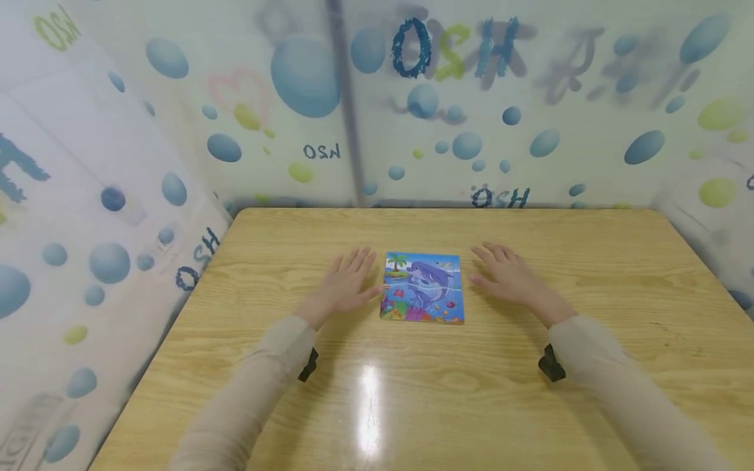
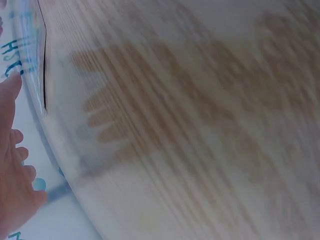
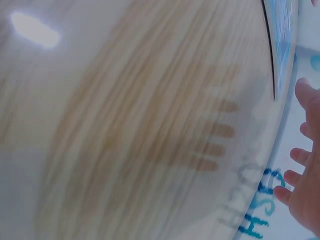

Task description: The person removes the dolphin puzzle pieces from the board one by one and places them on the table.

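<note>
A square picture board [image 1: 423, 288] lies flat on the wooden table, printed with a dolphin, a palm tree and sea creatures. My left hand [image 1: 347, 282] is just left of it, fingers straight and thumb tip right at its left edge. To its right my right hand [image 1: 505, 275] has its fingers spread, with a small gap between thumb and board. Nothing is held in either hand. In the left wrist view, the left hand [image 2: 17, 165] shows at the left border; the right hand [image 3: 306, 160] shows at the right border of its own view.
The wooden table [image 1: 459, 405] has a bright light reflection near its front. Behind and beside it hang pale wall sheets [image 1: 389, 124] with blue and green bubbles and lettering. A dark wrist device [image 1: 552, 364] sits under each sleeve cuff.
</note>
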`<state>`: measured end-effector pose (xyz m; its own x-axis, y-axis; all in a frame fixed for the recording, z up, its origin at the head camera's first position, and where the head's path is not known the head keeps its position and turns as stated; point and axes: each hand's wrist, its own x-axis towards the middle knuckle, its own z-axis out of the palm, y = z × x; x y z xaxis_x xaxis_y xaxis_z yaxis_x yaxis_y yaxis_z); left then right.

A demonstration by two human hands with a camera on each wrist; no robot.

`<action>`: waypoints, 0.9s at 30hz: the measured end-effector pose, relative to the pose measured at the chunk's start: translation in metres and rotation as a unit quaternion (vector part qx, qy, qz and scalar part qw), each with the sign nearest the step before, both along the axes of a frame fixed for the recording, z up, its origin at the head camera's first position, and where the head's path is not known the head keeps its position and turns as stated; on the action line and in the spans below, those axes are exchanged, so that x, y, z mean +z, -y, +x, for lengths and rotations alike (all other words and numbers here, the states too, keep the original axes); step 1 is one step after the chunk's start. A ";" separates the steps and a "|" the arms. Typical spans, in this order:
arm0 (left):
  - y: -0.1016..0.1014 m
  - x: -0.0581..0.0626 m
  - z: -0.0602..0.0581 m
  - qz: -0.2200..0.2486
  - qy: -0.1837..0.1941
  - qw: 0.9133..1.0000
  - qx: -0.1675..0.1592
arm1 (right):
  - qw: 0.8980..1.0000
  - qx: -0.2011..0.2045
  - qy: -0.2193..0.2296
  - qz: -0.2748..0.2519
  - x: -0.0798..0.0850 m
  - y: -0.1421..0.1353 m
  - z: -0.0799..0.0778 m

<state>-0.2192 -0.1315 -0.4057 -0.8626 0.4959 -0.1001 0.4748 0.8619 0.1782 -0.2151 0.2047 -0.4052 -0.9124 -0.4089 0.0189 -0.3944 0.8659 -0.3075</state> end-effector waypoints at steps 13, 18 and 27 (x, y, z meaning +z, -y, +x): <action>-0.016 -0.010 -0.015 0.078 0.056 0.995 -0.022 | 1.000 0.020 0.015 0.012 -0.009 0.052 -0.024; -0.020 -0.011 -0.022 0.075 0.080 0.994 -0.019 | 0.999 0.036 0.011 0.004 -0.006 0.071 -0.030; -0.028 -0.011 -0.032 0.052 0.105 0.993 -0.003 | 0.995 0.023 0.089 -0.026 0.009 0.098 -0.045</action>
